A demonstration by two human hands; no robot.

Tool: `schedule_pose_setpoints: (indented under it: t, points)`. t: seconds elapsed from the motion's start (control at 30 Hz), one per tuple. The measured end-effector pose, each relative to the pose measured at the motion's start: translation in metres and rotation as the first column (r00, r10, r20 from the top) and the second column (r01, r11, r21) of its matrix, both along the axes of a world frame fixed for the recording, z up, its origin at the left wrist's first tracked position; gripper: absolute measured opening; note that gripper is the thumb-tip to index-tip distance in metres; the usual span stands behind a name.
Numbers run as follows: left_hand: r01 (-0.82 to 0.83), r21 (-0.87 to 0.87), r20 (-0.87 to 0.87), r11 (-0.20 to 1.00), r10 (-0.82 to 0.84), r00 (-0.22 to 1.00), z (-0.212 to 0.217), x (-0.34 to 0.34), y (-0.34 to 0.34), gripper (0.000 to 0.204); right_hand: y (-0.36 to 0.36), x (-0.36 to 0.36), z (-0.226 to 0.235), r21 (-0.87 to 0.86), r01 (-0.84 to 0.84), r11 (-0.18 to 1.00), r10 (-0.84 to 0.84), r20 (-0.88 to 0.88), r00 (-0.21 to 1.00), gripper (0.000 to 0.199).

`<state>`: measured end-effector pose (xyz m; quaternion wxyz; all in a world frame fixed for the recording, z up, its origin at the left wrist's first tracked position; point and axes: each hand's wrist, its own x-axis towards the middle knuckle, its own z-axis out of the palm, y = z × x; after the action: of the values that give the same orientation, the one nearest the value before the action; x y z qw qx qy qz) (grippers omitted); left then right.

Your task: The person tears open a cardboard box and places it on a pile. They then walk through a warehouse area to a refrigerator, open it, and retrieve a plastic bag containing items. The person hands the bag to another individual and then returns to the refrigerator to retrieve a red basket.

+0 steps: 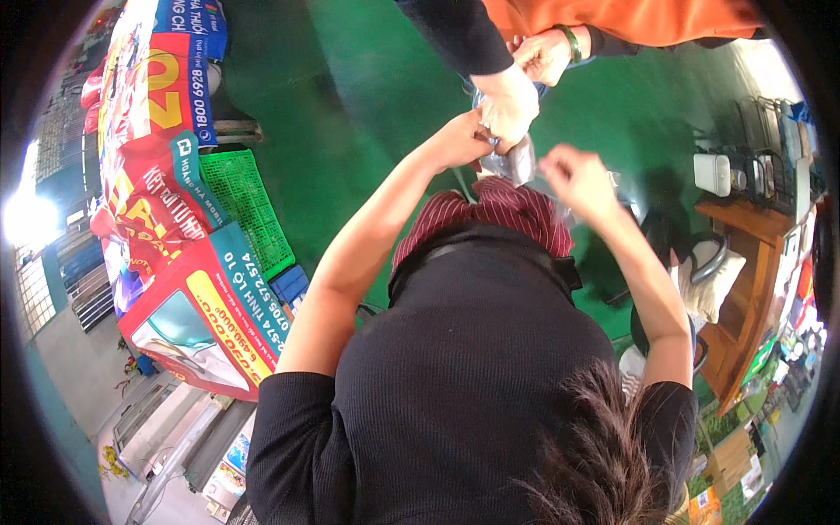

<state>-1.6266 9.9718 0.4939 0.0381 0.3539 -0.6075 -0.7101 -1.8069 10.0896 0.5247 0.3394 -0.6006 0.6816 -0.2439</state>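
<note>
A greyish bundle in clear plastic (522, 163) hangs in front of my lap. My left hand (464, 140) is closed at its upper left end, its fingertips gripping the plastic. A co-worker's hand (507, 103) reaches in from the far side and meets my left fingers at the bundle. The co-worker's other hand (544, 57), with a green bangle at the wrist, is bent just beyond. To the right of the bundle, my right hand (573, 175) is raised with curled fingers pressed together. Clear film shows around it, but what lies between those fingers is hidden.
The co-worker in an orange top (630, 19) stands opposite me on a green floor (350, 96). On the left are a green plastic crate (249, 206) and large printed banners (166, 192). A wooden cabinet (744, 289) and a bag on a chair (722, 284) stand at the right.
</note>
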Motion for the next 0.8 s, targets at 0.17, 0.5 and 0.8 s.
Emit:
schedule_pose_setpoints:
  t: [0.17, 0.5, 0.8]
  points:
    - [0.048, 0.138, -0.128, 0.989, -0.03, 0.991, -0.008, -0.005, 0.015, 0.03, -0.018, -0.009, -0.051, 0.433, 0.109, 0.895, -0.304, 0.412, 0.859, 0.03]
    - [-0.181, 0.303, -0.247, 0.936, 0.261, 0.933, -0.004, -0.007, 0.026, 0.015, -0.005, 0.003, -0.115, 0.143, 0.044, 0.989, -0.081, 0.264, 0.961, 0.012]
    - [-0.11, 0.095, -0.264, 0.989, 0.131, 0.955, -0.013, 0.009, 0.021, 0.044, -0.014, 0.024, -0.106, 0.417, 0.166, 0.893, -0.413, 0.619, 0.668, 0.019]
